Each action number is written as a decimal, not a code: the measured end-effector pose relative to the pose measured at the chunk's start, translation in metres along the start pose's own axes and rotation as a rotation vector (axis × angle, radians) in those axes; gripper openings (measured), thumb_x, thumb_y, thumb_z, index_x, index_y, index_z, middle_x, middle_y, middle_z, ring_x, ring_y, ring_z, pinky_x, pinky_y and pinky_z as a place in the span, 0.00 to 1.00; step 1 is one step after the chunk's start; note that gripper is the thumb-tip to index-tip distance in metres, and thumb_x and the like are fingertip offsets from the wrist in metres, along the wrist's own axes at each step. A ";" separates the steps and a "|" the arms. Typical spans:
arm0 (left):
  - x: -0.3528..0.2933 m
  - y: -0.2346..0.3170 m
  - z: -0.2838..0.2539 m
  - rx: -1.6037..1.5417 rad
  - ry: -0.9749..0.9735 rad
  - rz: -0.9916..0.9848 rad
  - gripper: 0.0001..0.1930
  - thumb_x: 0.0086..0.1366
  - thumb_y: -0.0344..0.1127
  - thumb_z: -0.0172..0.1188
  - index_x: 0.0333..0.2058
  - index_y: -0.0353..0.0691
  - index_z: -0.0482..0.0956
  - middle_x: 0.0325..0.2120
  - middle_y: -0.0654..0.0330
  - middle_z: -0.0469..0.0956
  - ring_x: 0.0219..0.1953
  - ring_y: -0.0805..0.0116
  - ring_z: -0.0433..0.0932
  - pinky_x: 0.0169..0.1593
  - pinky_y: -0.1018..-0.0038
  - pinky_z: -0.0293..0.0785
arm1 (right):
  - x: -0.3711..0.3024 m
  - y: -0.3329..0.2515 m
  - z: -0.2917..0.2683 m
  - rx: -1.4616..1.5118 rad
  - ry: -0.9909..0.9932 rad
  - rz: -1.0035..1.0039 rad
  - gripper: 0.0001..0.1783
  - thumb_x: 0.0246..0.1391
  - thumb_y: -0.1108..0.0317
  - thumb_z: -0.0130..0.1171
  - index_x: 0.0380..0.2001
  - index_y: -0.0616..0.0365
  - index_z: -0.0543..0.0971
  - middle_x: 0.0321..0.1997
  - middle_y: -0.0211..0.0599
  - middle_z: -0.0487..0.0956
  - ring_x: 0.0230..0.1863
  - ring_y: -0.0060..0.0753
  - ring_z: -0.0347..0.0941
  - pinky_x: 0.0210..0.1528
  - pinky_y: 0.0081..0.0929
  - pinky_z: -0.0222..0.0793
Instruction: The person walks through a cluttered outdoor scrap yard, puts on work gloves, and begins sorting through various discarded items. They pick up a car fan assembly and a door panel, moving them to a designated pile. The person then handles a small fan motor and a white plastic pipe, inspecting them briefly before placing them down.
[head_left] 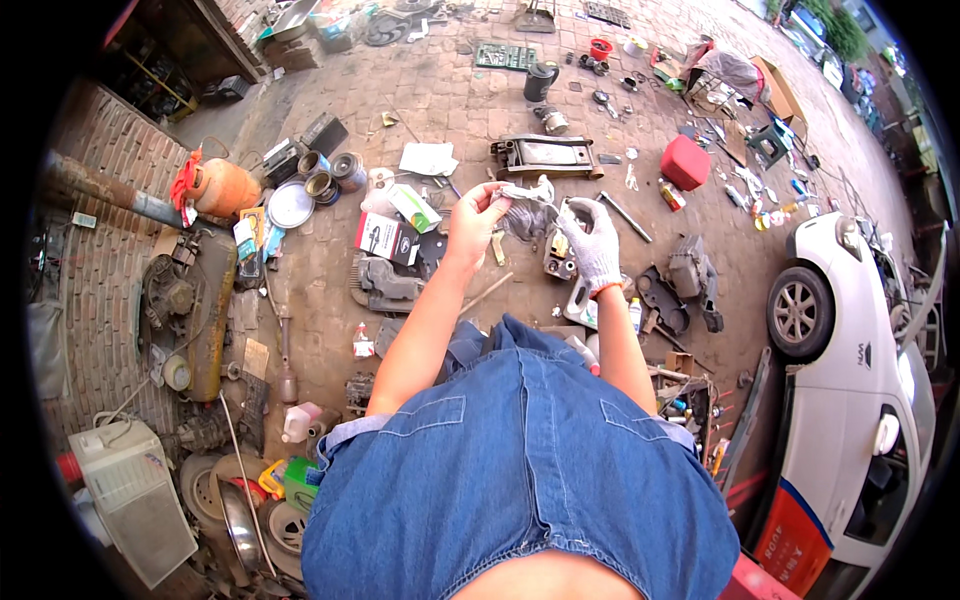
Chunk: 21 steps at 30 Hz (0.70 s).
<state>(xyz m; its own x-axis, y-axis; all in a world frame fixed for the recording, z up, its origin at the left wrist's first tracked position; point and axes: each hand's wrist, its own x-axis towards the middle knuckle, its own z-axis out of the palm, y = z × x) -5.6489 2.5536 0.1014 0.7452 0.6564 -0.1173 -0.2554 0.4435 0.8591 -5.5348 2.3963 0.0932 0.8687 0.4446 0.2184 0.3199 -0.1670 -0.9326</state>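
White car point(850, 330), well right of the floor jack point(545, 155). Jack lies on brick paving. Red container point(685, 162) on the floor, right of the jack. Metal part point(560, 256) toward the wearer from the jack, below the right hand. Hands, both on the wearer's side of the jack: left hand point(475, 222), bare, thumb and fingers pinched on a pale glove-like piece point(533, 192); right hand point(594, 245), in white knit glove, fingers bent, grip hard to tell. Pale piece just nearside of the jack, between hands.
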 end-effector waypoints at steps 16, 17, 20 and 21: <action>-0.027 0.004 0.034 0.845 -0.003 0.665 0.15 0.49 0.14 0.55 0.36 0.35 0.78 0.31 0.59 0.72 0.34 0.68 0.76 0.38 0.76 0.74 | -0.004 -0.056 0.016 0.922 -0.253 0.667 0.11 0.56 0.63 0.58 0.41 0.53 0.77 0.37 0.26 0.78 0.35 0.17 0.74 0.37 0.16 0.70; -0.029 0.005 0.033 0.845 -0.022 0.655 0.15 0.49 0.14 0.55 0.36 0.35 0.78 0.30 0.59 0.73 0.33 0.68 0.77 0.37 0.76 0.74 | -0.003 -0.047 0.014 0.902 -0.277 0.652 0.10 0.56 0.63 0.58 0.40 0.53 0.77 0.36 0.26 0.78 0.34 0.16 0.73 0.36 0.16 0.70; -0.030 0.013 0.027 0.812 -0.027 0.631 0.15 0.48 0.13 0.56 0.35 0.35 0.78 0.28 0.59 0.75 0.31 0.67 0.77 0.36 0.75 0.74 | 0.000 -0.038 0.004 0.882 -0.269 0.665 0.09 0.57 0.65 0.57 0.39 0.54 0.76 0.31 0.24 0.76 0.28 0.14 0.69 0.31 0.14 0.68; -0.030 0.017 0.024 0.796 -0.021 0.624 0.14 0.48 0.13 0.56 0.34 0.35 0.78 0.27 0.59 0.76 0.30 0.67 0.78 0.36 0.75 0.74 | 0.004 -0.030 0.003 1.018 -0.229 0.718 0.08 0.57 0.67 0.57 0.39 0.57 0.75 0.28 0.25 0.74 0.26 0.14 0.68 0.26 0.10 0.66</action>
<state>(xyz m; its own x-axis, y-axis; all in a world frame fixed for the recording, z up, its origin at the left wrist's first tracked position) -5.6609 2.5272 0.1314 0.6318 0.6174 0.4688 -0.1240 -0.5165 0.8473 -5.5420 2.4052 0.1209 0.6078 0.6937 -0.3866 -0.7181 0.2723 -0.6405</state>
